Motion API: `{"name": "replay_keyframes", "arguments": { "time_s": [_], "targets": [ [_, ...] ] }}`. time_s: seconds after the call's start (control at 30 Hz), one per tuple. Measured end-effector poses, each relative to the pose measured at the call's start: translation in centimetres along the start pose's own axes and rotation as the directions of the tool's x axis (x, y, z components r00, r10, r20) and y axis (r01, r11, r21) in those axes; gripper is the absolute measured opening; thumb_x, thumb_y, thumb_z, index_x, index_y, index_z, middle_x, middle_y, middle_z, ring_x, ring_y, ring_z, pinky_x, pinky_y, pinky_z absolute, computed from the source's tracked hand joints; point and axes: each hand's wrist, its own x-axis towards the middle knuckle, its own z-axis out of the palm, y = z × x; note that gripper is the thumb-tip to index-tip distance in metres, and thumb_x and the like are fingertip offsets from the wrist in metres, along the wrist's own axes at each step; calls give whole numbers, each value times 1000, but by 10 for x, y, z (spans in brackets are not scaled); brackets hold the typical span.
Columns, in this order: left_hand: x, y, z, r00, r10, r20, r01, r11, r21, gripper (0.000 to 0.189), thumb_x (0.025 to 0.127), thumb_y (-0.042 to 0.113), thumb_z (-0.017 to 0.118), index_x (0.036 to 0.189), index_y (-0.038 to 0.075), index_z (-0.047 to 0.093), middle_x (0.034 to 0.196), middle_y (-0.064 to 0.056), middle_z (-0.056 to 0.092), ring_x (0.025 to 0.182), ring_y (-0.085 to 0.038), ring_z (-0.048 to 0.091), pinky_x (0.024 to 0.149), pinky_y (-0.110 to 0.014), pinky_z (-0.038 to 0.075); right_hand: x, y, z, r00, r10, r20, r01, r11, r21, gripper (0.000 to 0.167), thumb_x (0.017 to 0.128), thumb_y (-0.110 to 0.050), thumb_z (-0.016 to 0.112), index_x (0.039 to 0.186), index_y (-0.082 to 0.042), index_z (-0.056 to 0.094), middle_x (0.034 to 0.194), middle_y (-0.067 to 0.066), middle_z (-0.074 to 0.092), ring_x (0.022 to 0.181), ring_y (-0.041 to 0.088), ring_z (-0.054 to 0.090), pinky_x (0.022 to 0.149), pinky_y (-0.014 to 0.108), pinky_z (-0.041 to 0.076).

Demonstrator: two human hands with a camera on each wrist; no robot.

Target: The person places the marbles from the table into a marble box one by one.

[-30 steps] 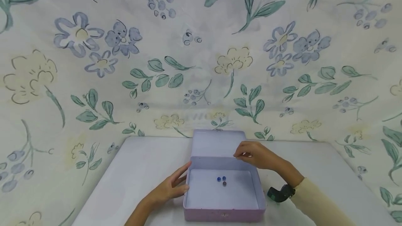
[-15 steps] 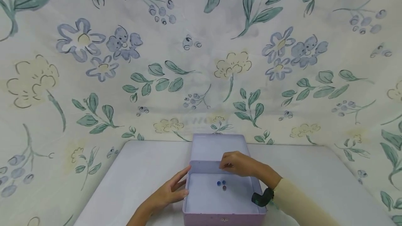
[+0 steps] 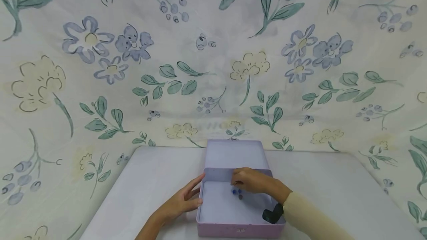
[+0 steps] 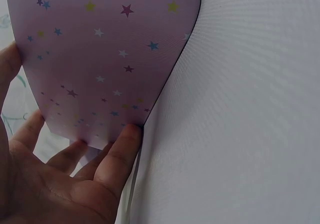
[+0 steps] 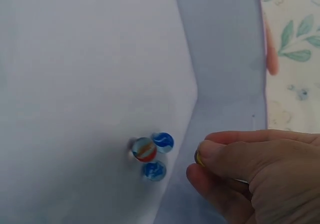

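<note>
A lilac box (image 3: 241,228) with its lid (image 3: 235,153) folded back stands on the table. Three glass marbles lie close together on its floor: two blue ones, including a blue marble (image 5: 163,142), and a clear marble with orange and red swirls (image 5: 144,150). Between thumb and fingers, my right hand (image 3: 250,180) pinches a marble with yellow in it (image 5: 199,158), mostly hidden, just above the box floor beside the others. My left hand (image 3: 178,203) rests its straight fingers against the box's left outer wall, which is printed with stars (image 4: 120,53).
The white table (image 3: 320,188) reaches out on both sides of the box. Behind it hangs a floral-patterned cloth (image 3: 213,55). A black device (image 3: 272,214) is strapped at the right wrist, over the box's right wall.
My right hand has moved left and down from above the box's back right edge into the box, near the marbles. The left hand stays against the box's side.
</note>
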Motion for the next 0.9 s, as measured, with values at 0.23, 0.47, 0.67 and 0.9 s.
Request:
{"name": "replay_keyframes", "arguments": {
  "time_s": [0.23, 0.47, 0.67, 0.9],
  "targets": [
    [1, -1, 0, 1000, -1, 7, 1, 1000, -4, 77, 99, 24, 62, 161, 32, 17, 169, -13, -5, 149, -57, 9, 108, -63, 43, 1, 3, 10, 999, 49, 3, -48, 998, -33, 12, 90, -9, 73, 100, -10, 79, 92, -4, 71, 83, -3, 61, 75, 10, 54],
    [2, 0, -1, 1000, 11, 8, -11, 1000, -4, 77, 99, 22, 62, 160, 34, 17, 170, -12, -5, 149, -56, 10, 108, -61, 43, 1, 4, 14, 999, 1, -32, -3, 997, -76, 12, 88, -7, 74, 99, -9, 79, 92, -1, 73, 84, 0, 65, 74, 9, 54],
    [2, -1, -1, 1000, 14, 9, -14, 1000, 6, 77, 99, 23, 62, 161, 33, 17, 170, -11, -3, 149, -55, 11, 108, -61, 44, 1, 5, 15, 1000, 16, -8, -16, 996, -82, 13, 89, -7, 73, 100, -11, 79, 92, -3, 72, 84, -2, 63, 75, 9, 54],
    [1, 0, 0, 1000, 17, 9, -17, 1000, 17, 76, 99, 23, 61, 161, 32, 17, 170, -11, -2, 149, -55, 11, 109, -60, 43, -1, 5, 17, 1000, 0, -6, 0, 996, -84, 14, 89, -4, 72, 100, -10, 79, 93, -1, 72, 84, 0, 64, 75, 10, 54]
  ]
}}
